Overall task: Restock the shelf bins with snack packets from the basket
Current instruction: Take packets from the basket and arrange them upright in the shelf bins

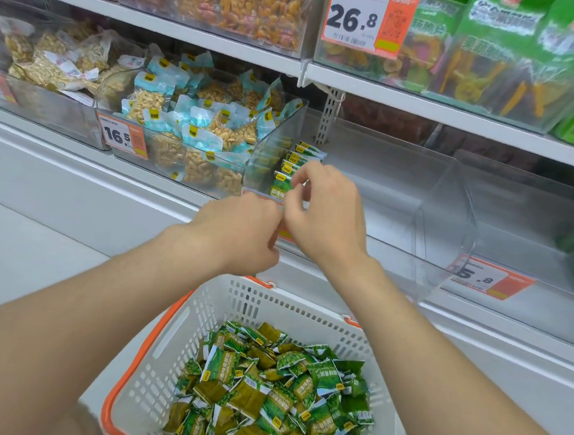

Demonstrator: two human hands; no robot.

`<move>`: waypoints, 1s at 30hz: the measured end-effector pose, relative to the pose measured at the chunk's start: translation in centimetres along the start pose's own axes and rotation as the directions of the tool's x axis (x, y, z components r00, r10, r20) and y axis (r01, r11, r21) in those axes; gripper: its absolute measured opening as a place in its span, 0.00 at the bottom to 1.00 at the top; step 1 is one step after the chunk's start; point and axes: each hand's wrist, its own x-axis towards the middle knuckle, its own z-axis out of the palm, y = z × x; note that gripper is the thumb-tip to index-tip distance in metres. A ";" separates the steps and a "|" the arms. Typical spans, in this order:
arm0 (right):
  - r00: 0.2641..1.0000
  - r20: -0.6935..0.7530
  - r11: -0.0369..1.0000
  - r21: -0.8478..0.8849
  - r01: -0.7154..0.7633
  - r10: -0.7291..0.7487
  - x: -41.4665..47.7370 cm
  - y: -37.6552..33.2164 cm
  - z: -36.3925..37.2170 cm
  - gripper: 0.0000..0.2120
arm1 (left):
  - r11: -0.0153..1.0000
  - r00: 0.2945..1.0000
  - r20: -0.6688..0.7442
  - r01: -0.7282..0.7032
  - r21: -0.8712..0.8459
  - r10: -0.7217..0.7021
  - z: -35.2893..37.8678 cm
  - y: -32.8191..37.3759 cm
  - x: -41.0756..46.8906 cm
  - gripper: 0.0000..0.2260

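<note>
Clear shelf bin [388, 194], glossy green packets [300, 157]

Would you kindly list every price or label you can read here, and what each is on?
"26.8": orange-and-white price tag on the upper clear bin.
"16.5": second price tag on the clear peanut-packet bin.
".8", leading digits blurred: third price tag on the right-hand clear bin.
Print on the green snack packets: too small to read.

Right hand [327, 217] at bin [446, 209], basket [265, 306] (packets [265, 387]) below

Green packets [273, 393], white basket [202, 317] with orange rim, pale-blue nut packs [197, 121].
</note>
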 end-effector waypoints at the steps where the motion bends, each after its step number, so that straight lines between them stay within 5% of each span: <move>1: 0.999 0.013 0.999 -0.018 0.033 -0.032 -1.2 -0.1 -0.6 0.04 | 1.000 0.998 0.057 0.001 0.031 -0.003 0.6 0.4 -0.3 0.03; 5: 0.957 0.278 0.974 -0.183 0.133 -0.078 -6.0 0.5 -3.0 0.07 | 0.993 0.974 0.226 -0.029 0.116 0.002 3.9 2.1 -0.9 0.05; 8: 0.840 0.543 0.950 -0.258 0.178 -0.010 -9.1 1.7 -4.5 0.08 | 0.989 0.927 0.369 -0.106 0.108 0.059 6.5 3.1 -1.3 0.06; 12: 0.695 0.716 0.935 -0.288 0.207 0.067 -12.1 3.1 -4.9 0.03 | 0.960 0.863 0.495 -0.214 0.183 0.098 10.1 4.1 -1.7 0.08; 18: 0.494 0.859 0.923 -0.290 0.254 0.134 -14.8 4.0 -4.7 0.03 | 0.995 0.808 0.589 -0.065 0.073 0.010 19.0 5.4 -3.8 0.08; 22: 0.349 0.924 0.956 -0.228 0.184 0.154 -15.6 4.0 -4.5 0.04 | 0.991 0.659 0.752 -0.108 0.078 0.013 24.6 6.6 -6.2 0.08; 27: 0.333 0.931 0.968 -0.206 0.142 0.149 -15.2 3.8 -4.5 0.11 | 0.990 0.472 0.880 -0.140 0.017 0.052 28.8 6.8 -8.5 0.30; 30: 0.351 0.924 0.969 -0.208 0.134 0.149 -14.8 3.8 -5.1 0.11 | 0.979 0.470 0.883 -0.189 0.074 0.024 30.4 7.0 -9.2 0.29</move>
